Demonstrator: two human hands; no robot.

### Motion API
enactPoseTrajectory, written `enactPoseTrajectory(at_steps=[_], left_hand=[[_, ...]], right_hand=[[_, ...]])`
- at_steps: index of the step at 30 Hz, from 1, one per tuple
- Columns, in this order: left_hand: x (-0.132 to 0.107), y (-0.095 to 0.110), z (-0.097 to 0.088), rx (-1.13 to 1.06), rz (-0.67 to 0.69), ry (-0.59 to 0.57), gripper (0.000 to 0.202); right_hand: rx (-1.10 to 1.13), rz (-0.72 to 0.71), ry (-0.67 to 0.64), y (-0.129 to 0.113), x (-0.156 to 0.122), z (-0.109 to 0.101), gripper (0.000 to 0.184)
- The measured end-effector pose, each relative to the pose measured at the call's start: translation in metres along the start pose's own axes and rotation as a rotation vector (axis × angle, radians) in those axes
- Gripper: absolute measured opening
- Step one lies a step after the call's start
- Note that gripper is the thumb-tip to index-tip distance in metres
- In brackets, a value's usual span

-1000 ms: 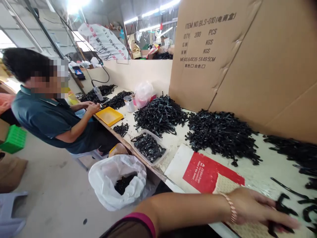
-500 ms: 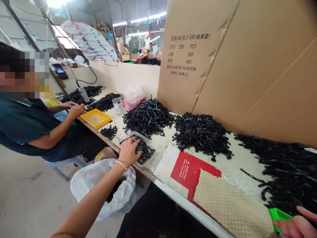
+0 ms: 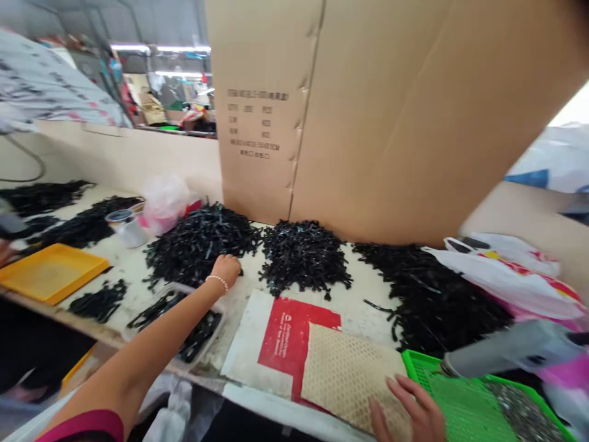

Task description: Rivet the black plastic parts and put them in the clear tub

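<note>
My left hand (image 3: 225, 270) is over the table between two heaps of black strip-like pieces, fingers curled together. A dark bit shows by its fingertips, but I cannot make out what it is. The nearest heap (image 3: 202, 236) lies just behind it; another heap (image 3: 304, 252) is to its right. Under my left forearm stands a clear plastic tub (image 3: 223, 310) with black pieces inside. My right hand (image 3: 409, 408) is open, fingers apart, over the beige textured mat (image 3: 350, 368) and beside the green basket (image 3: 414, 365).
A grey power screwdriver (image 3: 501, 350) lies across the green basket, which contains small metal parts. A red and white card (image 3: 280, 331) is under the mat. Behind stands a large cardboard sheet (image 3: 368, 123). A yellow tray (image 3: 59, 270) and a can (image 3: 129, 230) are at left.
My view has swung right. The left hand has left the clear tub and moved toward the heaps. My right hand now shows more fully, by the mat and basket.
</note>
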State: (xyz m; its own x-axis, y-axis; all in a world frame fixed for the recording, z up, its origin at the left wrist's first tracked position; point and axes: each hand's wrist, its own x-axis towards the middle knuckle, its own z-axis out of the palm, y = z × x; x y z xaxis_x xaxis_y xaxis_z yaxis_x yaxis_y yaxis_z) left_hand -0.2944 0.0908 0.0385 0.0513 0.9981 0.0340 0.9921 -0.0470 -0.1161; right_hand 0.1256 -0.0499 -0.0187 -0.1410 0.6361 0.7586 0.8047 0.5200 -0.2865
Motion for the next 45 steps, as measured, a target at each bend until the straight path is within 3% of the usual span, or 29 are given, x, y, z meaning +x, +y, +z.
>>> enactPoseTrajectory(at_steps=[3,6,9,13,15,18,20,23,24,26,28,32,34,40,43,45], left_hand=[[0.008,-0.007,0.009,0.024,0.046,-0.01,0.032],[0.008,-0.017,0.017,0.035,0.125,0.026,0.032],[0.008,-0.023,0.024,0.051,0.18,0.078,0.032],[0.012,-0.032,0.024,0.017,0.122,0.096,0.029],[0.016,-0.038,0.019,-0.064,0.069,0.128,0.027],[0.015,-0.042,0.002,-0.326,0.006,0.274,0.026],[0.003,-0.032,-0.014,-0.552,-0.013,0.429,0.023],[-0.031,0.008,-0.038,-0.792,0.115,0.643,0.018],[-0.046,0.026,-0.044,-0.816,0.212,0.693,0.017],[-0.075,0.063,-0.05,-0.821,0.416,0.761,0.024],[-0.102,0.094,-0.05,-0.804,0.554,0.806,0.027],[-0.134,0.129,-0.04,-0.746,0.621,0.832,0.028],[-0.144,0.136,-0.034,-0.738,0.599,0.814,0.028],[-0.166,0.147,-0.02,-0.835,0.627,0.781,0.031],[-0.177,0.156,-0.021,-1.195,0.459,0.647,0.04],[-0.184,0.162,-0.025,-1.598,0.244,0.405,0.042]], right_hand=[[-0.054,-0.073,-0.212,0.0,0.036,0.012,0.035],[-0.191,-0.064,-0.343,0.029,0.084,0.035,0.035],[-0.455,0.061,-0.566,0.062,0.119,0.061,0.032],[-0.651,0.177,-0.873,0.087,0.134,0.08,0.029],[-0.645,0.156,-0.884,0.094,0.135,0.08,0.028],[-0.519,0.157,-0.726,0.099,0.14,0.074,0.025],[-0.286,0.288,-0.557,0.089,0.145,0.069,0.021],[0.389,0.659,-0.371,0.04,0.143,0.059,0.024],[0.672,0.801,-0.375,0.017,0.138,0.056,0.028],[1.15,1.004,-0.635,-0.031,0.124,0.052,0.037],[1.395,1.081,-0.751,-0.069,0.108,0.052,0.043],[1.479,1.209,-0.715,-0.099,0.082,0.053,0.041],[1.475,1.248,-0.728,-0.099,0.076,0.048,0.039],[1.469,1.184,-0.793,-0.106,0.072,0.031,0.043],[1.407,1.162,-0.706,-0.11,0.071,0.03,0.044],[1.345,1.09,-0.655,-0.111,0.07,0.031,0.043]])
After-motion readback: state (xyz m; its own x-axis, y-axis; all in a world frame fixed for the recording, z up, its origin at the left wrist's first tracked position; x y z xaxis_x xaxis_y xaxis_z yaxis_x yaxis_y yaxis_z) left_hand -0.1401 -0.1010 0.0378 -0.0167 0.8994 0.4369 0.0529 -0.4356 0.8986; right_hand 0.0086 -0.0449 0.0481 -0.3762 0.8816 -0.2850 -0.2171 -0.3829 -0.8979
